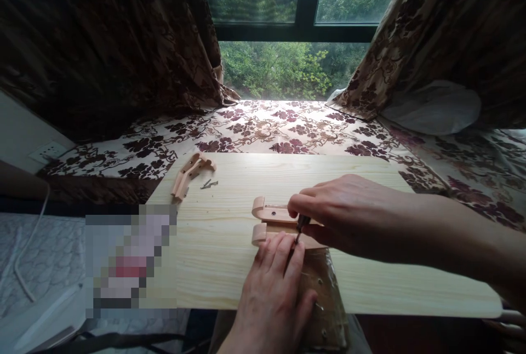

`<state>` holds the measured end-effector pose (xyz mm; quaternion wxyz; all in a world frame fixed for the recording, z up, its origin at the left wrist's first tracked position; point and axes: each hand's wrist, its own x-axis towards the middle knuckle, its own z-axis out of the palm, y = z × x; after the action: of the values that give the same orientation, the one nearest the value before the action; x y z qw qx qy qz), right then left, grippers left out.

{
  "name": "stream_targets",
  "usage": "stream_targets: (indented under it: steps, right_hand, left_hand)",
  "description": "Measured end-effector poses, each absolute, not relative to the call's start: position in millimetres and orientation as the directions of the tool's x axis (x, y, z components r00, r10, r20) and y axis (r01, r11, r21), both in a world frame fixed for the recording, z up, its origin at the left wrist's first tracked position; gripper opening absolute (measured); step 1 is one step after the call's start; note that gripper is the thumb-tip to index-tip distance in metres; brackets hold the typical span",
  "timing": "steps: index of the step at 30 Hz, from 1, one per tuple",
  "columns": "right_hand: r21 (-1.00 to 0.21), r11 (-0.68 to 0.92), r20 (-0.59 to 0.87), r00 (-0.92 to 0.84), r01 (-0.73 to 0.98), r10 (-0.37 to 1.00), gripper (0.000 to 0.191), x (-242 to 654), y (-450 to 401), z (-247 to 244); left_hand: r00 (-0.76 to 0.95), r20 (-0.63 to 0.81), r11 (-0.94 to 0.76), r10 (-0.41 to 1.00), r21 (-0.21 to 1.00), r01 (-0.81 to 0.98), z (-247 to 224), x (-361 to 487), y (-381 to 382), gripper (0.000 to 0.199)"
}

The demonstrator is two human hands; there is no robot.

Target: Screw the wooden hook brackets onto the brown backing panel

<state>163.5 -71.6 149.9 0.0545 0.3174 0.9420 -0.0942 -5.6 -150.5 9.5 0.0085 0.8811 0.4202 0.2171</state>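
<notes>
My right hand (329,206) is closed around a small dark-handled screwdriver (303,222), its metal tip pointing down at the nearer of two wooden pieces. That nearer wooden piece (259,234) has a curled left end and lies partly under my left hand (273,283). The left fingers are stretched out flat and press on it beside the screwdriver tip. Just behind it the matching wooden piece (283,213) shows a dark screw hole, its right part hidden by my right hand. Beneath my left hand is a brown, tape-wrapped block (329,283) with several small screws on it.
A pale wooden board (217,255) carries the work. At its far left lie more curved wooden pieces (183,181) and several loose screws (209,184). Behind it, a flowered cloth (283,124) covers the ledge below a window. A blurred-out patch (135,255) covers the board's left edge.
</notes>
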Motion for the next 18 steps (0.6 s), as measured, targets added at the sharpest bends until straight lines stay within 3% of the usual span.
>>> stream_targets:
  steps: [11, 18]
  right_hand:
    - [-0.112, 0.781, -0.135, -0.788, 0.615, 0.601, 0.002, 166.6, -72.0, 145.9]
    - [-0.157, 0.783, -0.109, -0.799, 0.602, 0.592, 0.009, 165.6, -72.2, 142.9]
  left_hand:
    - [0.561, 0.377, -0.652, 0.737, 0.178, 0.737, 10.5, -5.3, -149.3, 0.057]
    - [0.549, 0.391, -0.645, 0.739, 0.173, 0.744, 9.6, -4.1, -150.3, 0.058]
